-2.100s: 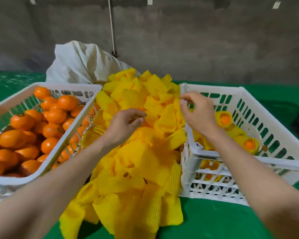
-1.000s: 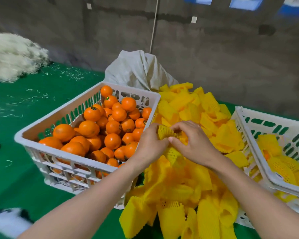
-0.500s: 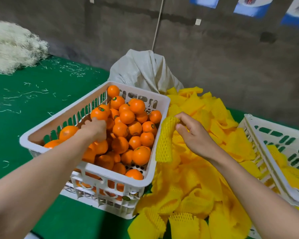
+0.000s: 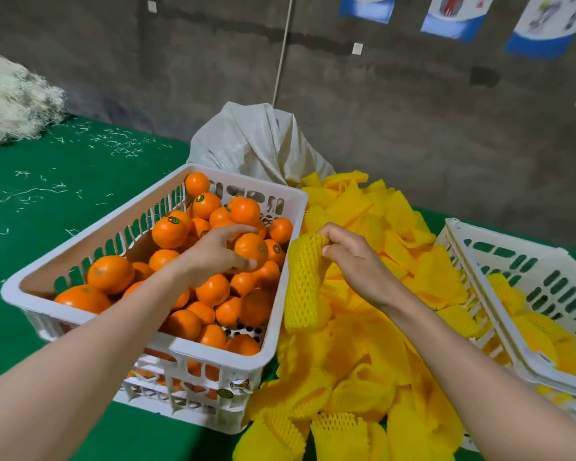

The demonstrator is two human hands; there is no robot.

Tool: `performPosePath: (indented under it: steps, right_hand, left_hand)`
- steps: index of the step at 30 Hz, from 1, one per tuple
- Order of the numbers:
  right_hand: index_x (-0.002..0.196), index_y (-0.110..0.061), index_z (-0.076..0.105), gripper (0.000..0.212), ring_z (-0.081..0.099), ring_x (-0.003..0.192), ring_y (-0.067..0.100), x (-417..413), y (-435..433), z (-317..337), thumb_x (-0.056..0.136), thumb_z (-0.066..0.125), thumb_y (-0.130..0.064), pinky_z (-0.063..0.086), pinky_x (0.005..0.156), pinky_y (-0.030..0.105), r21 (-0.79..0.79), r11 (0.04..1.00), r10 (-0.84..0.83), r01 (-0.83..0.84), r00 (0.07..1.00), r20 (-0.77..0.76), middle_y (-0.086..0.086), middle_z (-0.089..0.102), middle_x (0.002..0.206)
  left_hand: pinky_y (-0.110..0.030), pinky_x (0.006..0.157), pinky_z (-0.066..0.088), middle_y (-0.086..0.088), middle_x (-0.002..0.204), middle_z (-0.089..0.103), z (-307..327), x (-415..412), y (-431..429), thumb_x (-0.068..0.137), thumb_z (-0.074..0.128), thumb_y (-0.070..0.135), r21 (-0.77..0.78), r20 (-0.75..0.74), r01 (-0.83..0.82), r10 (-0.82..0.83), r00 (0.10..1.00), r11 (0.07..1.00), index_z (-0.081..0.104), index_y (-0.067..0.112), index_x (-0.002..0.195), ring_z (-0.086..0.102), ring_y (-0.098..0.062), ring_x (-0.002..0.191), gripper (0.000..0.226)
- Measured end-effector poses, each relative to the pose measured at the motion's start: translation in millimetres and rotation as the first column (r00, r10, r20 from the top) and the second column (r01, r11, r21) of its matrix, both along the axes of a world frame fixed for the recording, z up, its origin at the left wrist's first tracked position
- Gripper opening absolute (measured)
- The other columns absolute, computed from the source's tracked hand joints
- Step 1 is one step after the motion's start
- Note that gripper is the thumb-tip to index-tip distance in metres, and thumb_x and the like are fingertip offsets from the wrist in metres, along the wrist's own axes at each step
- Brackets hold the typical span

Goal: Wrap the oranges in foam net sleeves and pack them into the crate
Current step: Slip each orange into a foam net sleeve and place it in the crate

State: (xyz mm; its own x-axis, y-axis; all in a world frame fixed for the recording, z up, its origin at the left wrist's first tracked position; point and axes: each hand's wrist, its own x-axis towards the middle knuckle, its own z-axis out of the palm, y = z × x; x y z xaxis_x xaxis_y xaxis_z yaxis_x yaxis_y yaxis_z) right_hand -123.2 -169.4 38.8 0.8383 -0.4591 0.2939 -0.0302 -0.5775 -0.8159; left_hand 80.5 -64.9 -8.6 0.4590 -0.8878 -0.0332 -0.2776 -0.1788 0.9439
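Now gripping orange [image 4: 251, 249] w/ curled L hand [image 4: 213, 257] atop full bin [image 4: 90, 242], pinching sleeve [image 4: 305, 284] top w/ R hand [image 4: 353, 261] just beside, prob. to keep mouth ready for fruit, w/ crate [image 4: 469, 257] at R.

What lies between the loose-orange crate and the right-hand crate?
In the head view, a heap of yellow foam net sleeves fills that gap; the right hand holds one sleeve above it.
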Motion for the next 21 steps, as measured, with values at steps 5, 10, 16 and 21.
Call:
performPosePath:
  steps: [5, 10, 16, 21]
  right_hand:
    - [0.063, -0.014, 0.046, 0.01, 0.041, 0.057, 0.001, -16, 4, 5, 0.069, 0.039, -0.009, 0.035, 0.057, 0.016, 0.172, 0.984, 0.041, -0.055, 0.996, 0.08, -0.011, 0.047, 0.058]
    - [0.072, -0.004, 0.046, 0.009, 0.038, 0.064, 0.012, -38, 5, 1, 0.066, 0.039, -0.007, 0.031, 0.062, 0.03, 0.438, 0.896, 0.013, -0.072, 0.991, 0.136, 0.005, 0.043, 0.066]
    - [0.066, -0.009, 0.041, 0.027, 0.032, 0.065, 0.013, -63, 3, -1, 0.082, 0.034, 0.012, 0.027, 0.061, 0.03, 0.348, 0.936, -0.083, 0.053, 0.994, 0.07, 0.005, 0.034, 0.066]
    - [0.079, -0.006, 0.051, 0.022, 0.037, 0.058, 0.014, -77, -4, -5, 0.087, 0.038, 0.01, 0.029, 0.055, 0.029, 0.132, 0.968, -0.214, 0.214, 0.977, -0.013, 0.009, 0.038, 0.064]
  left_hand:
    - [-0.05, 0.098, 0.045, -0.01, 0.128, 0.059, 21, -58, -11, 0.085, 0.062, 0.001, -0.225, -0.453, 0.054, -0.153, 0.878, 0.973, 0.052, 0.028, 0.132, 0.059, -0.033, 0.113, 0.055]
    - [-0.057, 0.102, 0.042, -0.016, 0.121, 0.063, 30, -104, -22, 0.07, 0.071, 0.026, -0.196, -0.595, 0.006, -0.124, 0.794, 0.981, 0.053, 0.018, 0.128, 0.059, -0.036, 0.112, 0.061]
    - [-0.03, 0.065, 0.058, -0.009, 0.103, 0.066, 24, -151, -40, 0.09, 0.059, 0.019, -0.278, -0.631, -0.154, -0.059, 0.774, 0.948, 0.055, 0.025, 0.118, 0.069, -0.017, 0.08, 0.029]
    - [-0.027, 0.064, 0.056, -0.008, 0.11, 0.065, 18, -169, -44, 0.096, 0.05, 0.027, -0.268, -0.594, -0.178, -0.017, 0.804, 0.947, 0.06, 0.033, 0.107, 0.067, -0.018, 0.09, 0.015]
